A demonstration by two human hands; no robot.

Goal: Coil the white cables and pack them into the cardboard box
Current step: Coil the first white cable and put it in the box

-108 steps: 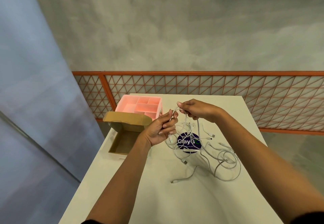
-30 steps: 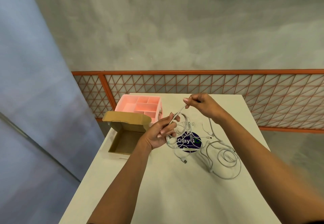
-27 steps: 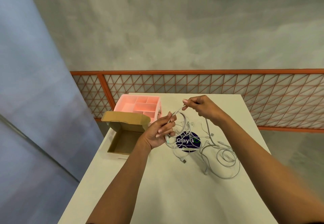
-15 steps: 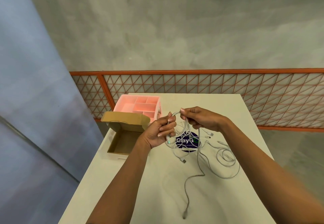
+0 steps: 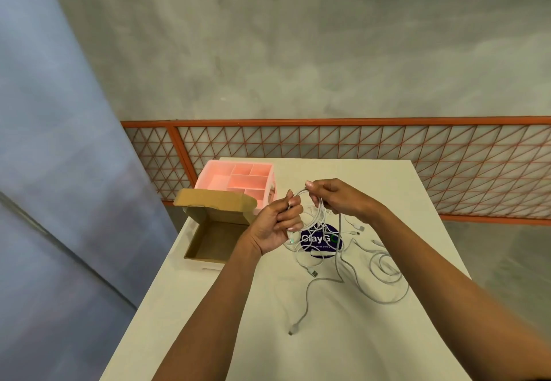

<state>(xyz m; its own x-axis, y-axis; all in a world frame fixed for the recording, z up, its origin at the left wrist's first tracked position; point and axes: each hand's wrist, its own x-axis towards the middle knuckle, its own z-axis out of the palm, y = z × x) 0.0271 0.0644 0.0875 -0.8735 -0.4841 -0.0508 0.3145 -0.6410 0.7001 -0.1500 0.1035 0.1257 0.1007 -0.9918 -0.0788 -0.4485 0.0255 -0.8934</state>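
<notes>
My left hand (image 5: 275,225) grips a small coil of white cable (image 5: 317,216) above the table. My right hand (image 5: 338,198) pinches the same cable at the top of the loop, close to the left fingertips. From the coil a loose tail (image 5: 307,306) hangs down and trails over the table to a plug near me. More white cables (image 5: 384,273) lie in loose loops to the right. The open cardboard box (image 5: 214,231) sits at the table's left edge, lid flap raised, with nothing visible inside.
A pink compartment organiser (image 5: 238,179) stands behind the box. A dark round sticker (image 5: 320,240) lies under the cables on the white table (image 5: 343,351). An orange lattice railing (image 5: 357,145) runs behind the table. The table's left edge drops off beside the box.
My right hand swung out and back to the left hand, laying another loop on the coil. The loose tail has been drawn in, its plug now nearer the middle of the table.
</notes>
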